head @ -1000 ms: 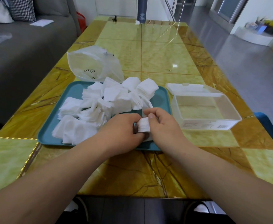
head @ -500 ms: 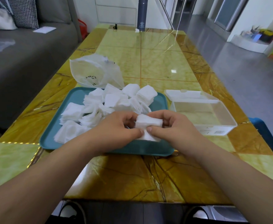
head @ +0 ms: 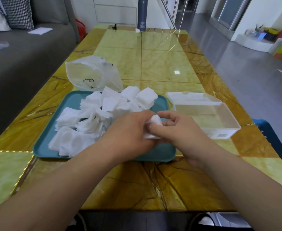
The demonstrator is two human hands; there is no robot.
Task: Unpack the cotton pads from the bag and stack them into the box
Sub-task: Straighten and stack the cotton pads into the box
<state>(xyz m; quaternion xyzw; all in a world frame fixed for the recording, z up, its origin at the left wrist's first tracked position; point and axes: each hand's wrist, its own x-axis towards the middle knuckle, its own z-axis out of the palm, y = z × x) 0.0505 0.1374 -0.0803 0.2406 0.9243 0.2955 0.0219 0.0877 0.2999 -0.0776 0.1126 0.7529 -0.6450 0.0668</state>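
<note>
Glossy yellow-green and amber marble-patterned surface, carrying a teal rectangular plastic tray at near centre. Far end: dark blue upright cylinder. Left: grey fabric sofa with black-and-white houndstooth cushion and white paper sheet. Right: grey polished floor.

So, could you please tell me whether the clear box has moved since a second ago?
No. The box still sits open just beside the teal tray, at its right edge, as before.
</note>
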